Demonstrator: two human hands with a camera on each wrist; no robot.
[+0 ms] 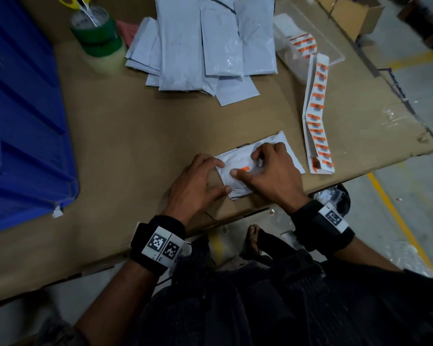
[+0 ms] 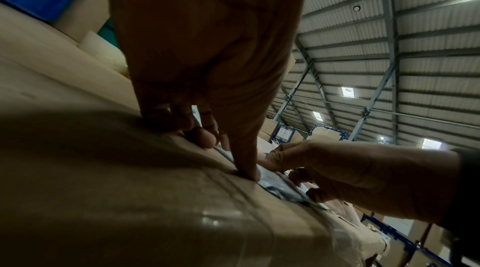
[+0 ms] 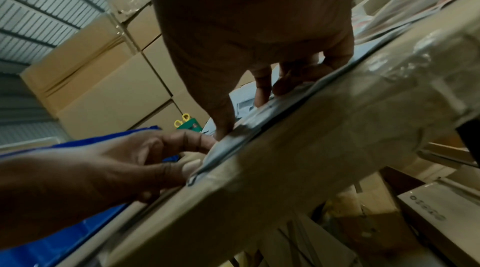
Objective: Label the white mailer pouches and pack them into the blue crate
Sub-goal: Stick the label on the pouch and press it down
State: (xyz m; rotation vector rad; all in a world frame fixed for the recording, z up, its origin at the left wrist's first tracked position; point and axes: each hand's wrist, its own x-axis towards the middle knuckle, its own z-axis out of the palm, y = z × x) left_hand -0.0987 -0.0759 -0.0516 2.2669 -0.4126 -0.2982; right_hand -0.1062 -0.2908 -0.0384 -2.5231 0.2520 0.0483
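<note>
A white mailer pouch (image 1: 238, 158) lies on the cardboard-covered table (image 1: 135, 136) near its front edge. My left hand (image 1: 210, 176) holds the pouch's left end between thumb and fingers; the left wrist view shows its fingertips (image 2: 249, 173) pressed down at the pouch (image 2: 275, 185) edge. My right hand (image 1: 250, 166) rests on the pouch with bent fingers and pins a small orange label (image 1: 246, 168) under thumb and fingers. The blue crate (image 1: 23, 121) stands at the left. More white pouches (image 1: 205, 46) are piled at the back.
A long strip of orange labels (image 1: 316, 116) lies right of the pouch, and a clear tray (image 1: 335, 53) with more labels sits behind it. Green tape rolls (image 1: 98, 36) holding yellow scissors (image 1: 75, 2) stand at the back left. The table edge runs just below my hands.
</note>
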